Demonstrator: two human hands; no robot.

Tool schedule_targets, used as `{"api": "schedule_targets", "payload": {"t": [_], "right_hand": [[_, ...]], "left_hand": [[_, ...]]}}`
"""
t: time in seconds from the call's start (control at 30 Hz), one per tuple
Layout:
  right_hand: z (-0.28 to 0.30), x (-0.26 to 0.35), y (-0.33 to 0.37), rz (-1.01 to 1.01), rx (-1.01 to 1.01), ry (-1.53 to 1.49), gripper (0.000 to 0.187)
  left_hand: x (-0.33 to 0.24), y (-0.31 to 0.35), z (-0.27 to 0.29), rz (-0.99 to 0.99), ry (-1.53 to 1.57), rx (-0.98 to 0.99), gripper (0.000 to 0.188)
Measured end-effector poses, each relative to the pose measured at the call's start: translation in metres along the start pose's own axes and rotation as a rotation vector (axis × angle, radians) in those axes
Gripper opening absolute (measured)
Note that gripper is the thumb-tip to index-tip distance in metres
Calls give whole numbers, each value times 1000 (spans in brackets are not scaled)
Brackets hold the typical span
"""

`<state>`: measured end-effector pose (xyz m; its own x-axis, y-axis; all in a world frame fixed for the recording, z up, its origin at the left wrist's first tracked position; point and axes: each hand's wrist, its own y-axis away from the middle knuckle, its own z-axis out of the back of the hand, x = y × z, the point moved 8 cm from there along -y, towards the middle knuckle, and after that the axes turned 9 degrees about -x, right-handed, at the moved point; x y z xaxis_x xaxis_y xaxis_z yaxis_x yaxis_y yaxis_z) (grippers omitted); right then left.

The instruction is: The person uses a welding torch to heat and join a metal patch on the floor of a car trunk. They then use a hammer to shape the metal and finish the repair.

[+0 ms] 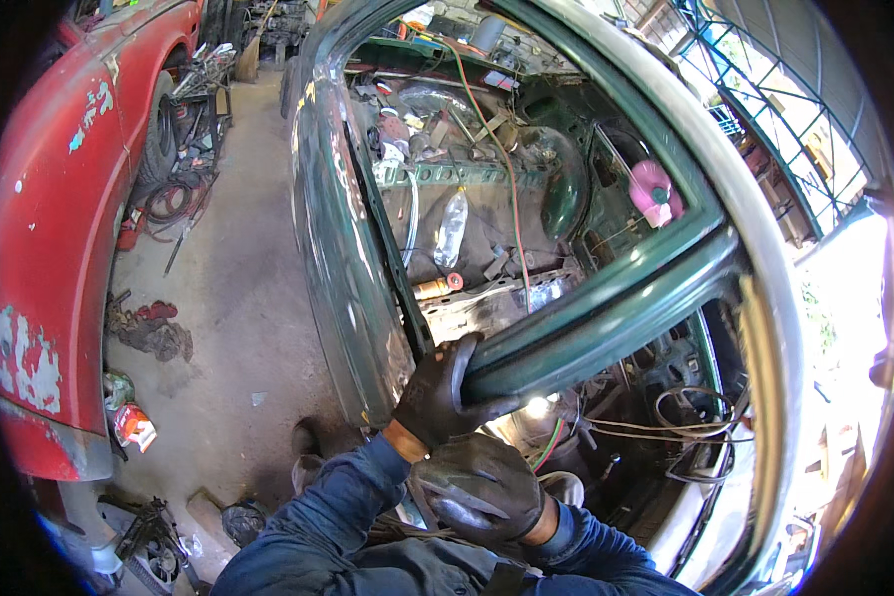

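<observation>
My left hand (439,392), in a black glove, is wrapped round the lower end of the dark green door pillar (606,316) of a stripped car body. Just below it, my right hand (488,489) is also gloved, with its back showing and its fingers curled leftward. What that hand holds, if anything, is hidden beneath it. A worn green door sill (343,268) with scraped paint runs up from beside my left hand. Close to the right hand, a bright spot of light (538,406) shows below the pillar.
Inside the body lie a clear plastic bottle (452,230), an orange cylinder (438,287), a red hose (511,169) and loose parts. A pink round object (654,189) rests at the far right. Cables (690,422) loop nearby. Left stands a red car (55,248); rags (154,330) lie on the floor.
</observation>
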<state>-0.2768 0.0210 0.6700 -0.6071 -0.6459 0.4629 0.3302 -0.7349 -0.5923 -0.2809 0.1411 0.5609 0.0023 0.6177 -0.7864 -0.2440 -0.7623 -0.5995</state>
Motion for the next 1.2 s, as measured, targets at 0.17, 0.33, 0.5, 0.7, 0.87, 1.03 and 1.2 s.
{"api": "schedule_targets", "payload": {"t": [0.17,0.33,0.5,0.7,0.87,1.03,1.2], "right_hand": [[33,15,-75,-33,4,143,53],[86,17,-129,-51,-69,456,51],[119,-7,-145,-239,-98,891,48],[105,-44,-110,-206,-11,1241,45],[105,-45,-115,-202,-28,1369,46],[104,-52,-127,-247,-43,1305,40],[104,-54,-114,-283,10,1428,36]], "left_hand": [[14,-3,-6,141,117,205,95],[5,-19,4,212,257,337,85],[21,-23,-8,398,416,616,82],[66,8,-50,379,538,812,67],[38,-30,-37,256,380,992,49],[66,-7,-55,130,437,969,50],[44,-19,-50,-196,279,945,44]]}}
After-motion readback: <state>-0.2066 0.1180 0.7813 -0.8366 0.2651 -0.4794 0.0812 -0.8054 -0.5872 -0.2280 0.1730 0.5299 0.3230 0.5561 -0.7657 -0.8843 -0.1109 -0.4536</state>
